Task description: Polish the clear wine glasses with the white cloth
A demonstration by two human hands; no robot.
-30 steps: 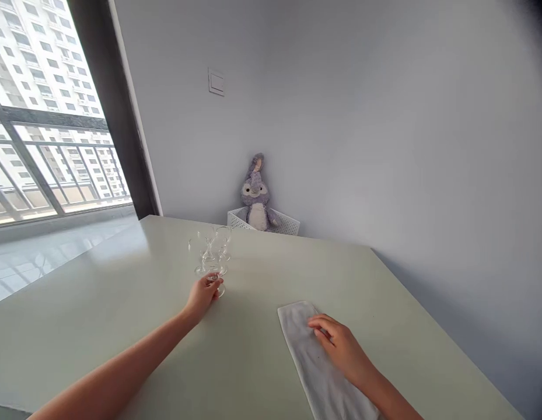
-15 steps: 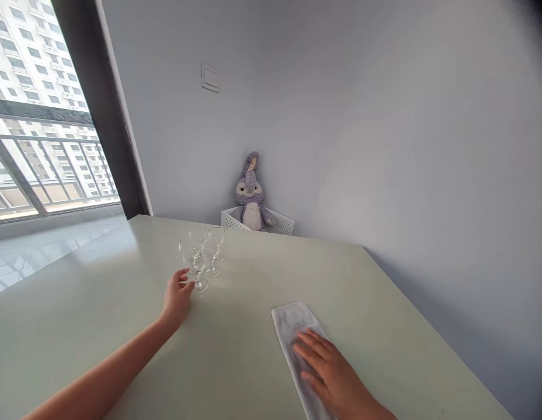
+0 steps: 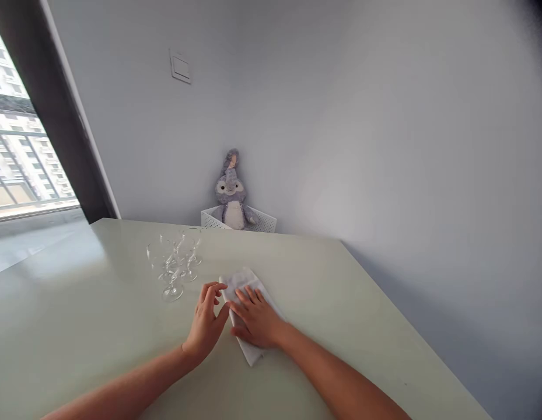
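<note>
A folded white-grey cloth lies on the pale green table. My right hand rests flat on it with the fingers spread. Just left of the cloth is my left hand, its thumb and fingers apart and curved near the cloth's left edge, with nothing held. Several clear stemmed glasses stand upright in a close group, to the left of my left hand and a little farther back.
Behind the table's far edge, a purple plush toy sits in a white perforated basket in the wall corner. A window with a railing is at the far left. The right wall runs beside the table.
My right hand and the cloth have moved left and away from me. My left hand has left the glasses and come right to the cloth. The view has shifted right.
</note>
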